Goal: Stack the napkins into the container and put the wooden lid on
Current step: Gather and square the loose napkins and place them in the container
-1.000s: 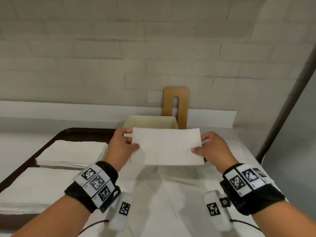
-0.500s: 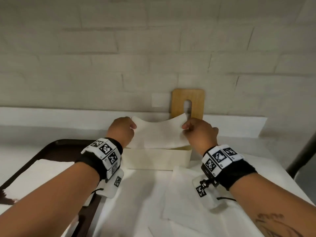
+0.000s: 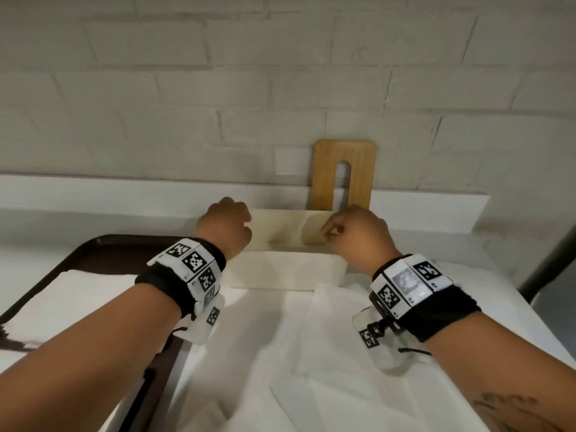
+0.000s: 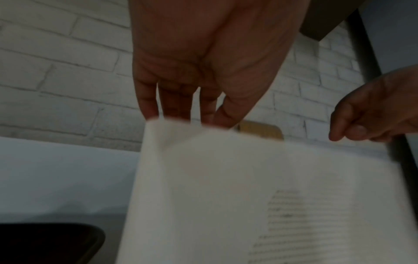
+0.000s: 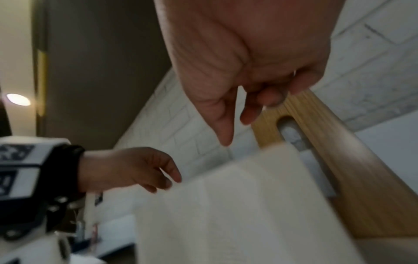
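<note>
A cream container [image 3: 290, 271] stands by the wall, and the slotted wooden lid [image 3: 358, 169] leans upright behind its right end. Both my hands hang over its opening, the left hand [image 3: 227, 226] at the left end and the right hand [image 3: 352, 229] at the right end. In the wrist views a white napkin [image 4: 248, 178] hangs blurred just below the fingertips. The left hand [image 4: 192, 117] has straight fingers at the napkin's top edge. The right hand [image 5: 235, 130] has thumb and forefinger apart above the napkin [image 5: 237, 205], holding nothing.
A dark tray [image 3: 62, 260] at the left holds a pile of white napkins [image 3: 62, 294]. More flat napkins [image 3: 327, 332] lie on the white table in front of the container. A white ledge and the brick wall close the back.
Both hands carried the napkin from the near table up over the container, lowered it between the walls, and their pinches have opened. The head has moved closer.
</note>
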Demonstrator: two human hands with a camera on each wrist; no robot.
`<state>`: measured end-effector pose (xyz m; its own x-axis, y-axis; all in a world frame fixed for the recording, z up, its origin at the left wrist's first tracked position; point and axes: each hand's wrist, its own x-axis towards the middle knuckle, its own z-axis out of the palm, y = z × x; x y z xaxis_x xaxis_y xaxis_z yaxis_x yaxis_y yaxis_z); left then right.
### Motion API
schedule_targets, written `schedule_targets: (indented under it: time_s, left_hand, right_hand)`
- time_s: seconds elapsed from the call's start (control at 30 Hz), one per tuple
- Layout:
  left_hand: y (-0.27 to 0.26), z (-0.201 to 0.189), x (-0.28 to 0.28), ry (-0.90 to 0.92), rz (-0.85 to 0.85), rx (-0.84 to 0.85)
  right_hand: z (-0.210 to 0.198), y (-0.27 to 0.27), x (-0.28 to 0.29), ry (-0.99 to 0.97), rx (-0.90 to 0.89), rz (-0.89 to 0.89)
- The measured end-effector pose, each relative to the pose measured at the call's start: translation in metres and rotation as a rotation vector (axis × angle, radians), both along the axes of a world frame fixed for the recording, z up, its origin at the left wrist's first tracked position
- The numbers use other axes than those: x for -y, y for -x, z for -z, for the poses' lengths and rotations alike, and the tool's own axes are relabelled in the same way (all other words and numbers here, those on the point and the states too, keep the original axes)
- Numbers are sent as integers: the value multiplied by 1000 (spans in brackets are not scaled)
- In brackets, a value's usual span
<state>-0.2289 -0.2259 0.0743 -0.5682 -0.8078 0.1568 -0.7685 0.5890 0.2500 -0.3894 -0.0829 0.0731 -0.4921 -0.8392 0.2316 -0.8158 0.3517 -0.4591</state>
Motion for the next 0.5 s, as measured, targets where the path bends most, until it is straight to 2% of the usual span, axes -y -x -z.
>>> schedule_targets:
  time_s: [0.07, 0.17, 0.3, 0.5]
  left_hand:
    - [-16, -9, -17, -10, -1, -72]
    - [-46, -14, -51, -83, -32, -95]
    - [-88, 7, -97, -164, 2, 7]
    - [-133, 31, -155, -336, -28, 223]
  right_hand:
    - [-7, -20, -21, 58, 271, -132]
    - [-2, -55, -56, -82, 524, -259]
    - [28, -98, -89, -406, 479, -355]
    - [55, -131, -113, -539, 377, -280]
